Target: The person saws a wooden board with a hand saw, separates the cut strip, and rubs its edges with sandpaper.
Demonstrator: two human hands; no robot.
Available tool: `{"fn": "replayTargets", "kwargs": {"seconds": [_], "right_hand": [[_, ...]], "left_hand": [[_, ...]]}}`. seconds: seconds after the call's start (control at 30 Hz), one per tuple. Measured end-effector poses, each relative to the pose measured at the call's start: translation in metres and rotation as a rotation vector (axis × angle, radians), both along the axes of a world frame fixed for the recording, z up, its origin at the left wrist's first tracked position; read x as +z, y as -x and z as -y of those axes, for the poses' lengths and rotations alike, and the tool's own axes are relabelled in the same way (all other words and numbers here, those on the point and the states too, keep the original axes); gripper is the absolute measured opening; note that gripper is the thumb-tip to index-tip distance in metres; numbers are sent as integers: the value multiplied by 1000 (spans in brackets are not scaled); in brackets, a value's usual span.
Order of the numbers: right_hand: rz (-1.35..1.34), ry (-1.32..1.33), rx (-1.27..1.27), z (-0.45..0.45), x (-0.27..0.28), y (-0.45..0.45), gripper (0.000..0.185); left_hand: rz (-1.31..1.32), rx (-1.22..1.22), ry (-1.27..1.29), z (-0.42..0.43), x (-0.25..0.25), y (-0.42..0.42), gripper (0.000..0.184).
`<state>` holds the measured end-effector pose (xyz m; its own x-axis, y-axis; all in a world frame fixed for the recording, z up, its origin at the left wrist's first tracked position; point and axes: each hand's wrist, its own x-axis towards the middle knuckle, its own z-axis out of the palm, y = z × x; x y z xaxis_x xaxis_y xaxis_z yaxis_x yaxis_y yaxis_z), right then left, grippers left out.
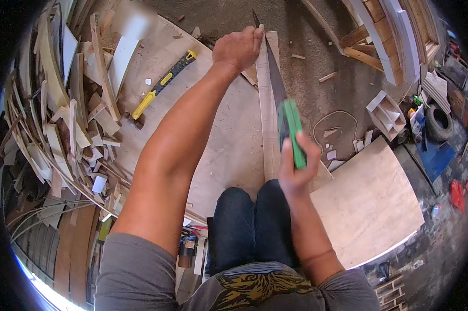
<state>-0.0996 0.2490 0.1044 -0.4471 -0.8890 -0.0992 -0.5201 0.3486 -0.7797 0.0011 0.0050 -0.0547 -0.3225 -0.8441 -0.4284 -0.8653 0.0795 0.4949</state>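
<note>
My right hand [299,168] is closed around the green handle [292,127] of a handsaw, slightly blurred. Its dark blade [276,78] runs up and away along a long, pale wooden board [267,124], with the narrow tip beyond the board's far end. My left hand [239,49] grips that far end at its left edge, fingers curled and close to the blade. The fingers' undersides are hidden. Left of my forearm, a hammer [164,85] with a yellow and black handle lies on a large plywood sheet [213,140].
Offcuts and curved strips [73,114] are heaped along the left. A pale panel [369,202] lies at right, below a small compartmented wooden box [386,115]. A wooden frame [384,41] stands at upper right, and a tire [439,123] sits farther right.
</note>
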Motion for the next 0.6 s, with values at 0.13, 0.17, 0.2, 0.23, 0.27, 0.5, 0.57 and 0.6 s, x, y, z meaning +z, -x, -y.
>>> {"fn": "replayTargets", "kwargs": {"seconds": [0.13, 0.17, 0.2, 0.23, 0.27, 0.5, 0.57, 0.6], "right_hand": [[89, 57, -15, -69, 18, -1, 32], [80, 74, 4, -71, 20, -2, 33], [70, 91, 22, -74, 21, -4, 33], [61, 109, 41, -69, 26, -7, 33], [-88, 92, 75, -46, 12, -3, 34], [68, 76, -36, -69, 12, 2, 36], [-26, 114, 100, -68, 7, 0, 32], [-259, 140, 136, -24, 0, 1, 30]], "left_hand": [[-16, 5, -3, 2, 4, 0, 58], [-20, 11, -11, 1, 5, 0, 59], [-11, 11, -15, 2, 5, -1, 59], [-3, 6, -20, 4, 4, 0, 59], [3, -3, -29, 1, 3, 0, 59], [-10, -4, -4, 2, 3, 0, 58], [-10, -3, -11, 1, 2, -1, 58], [8, -11, -17, 0, 3, -2, 59]]}}
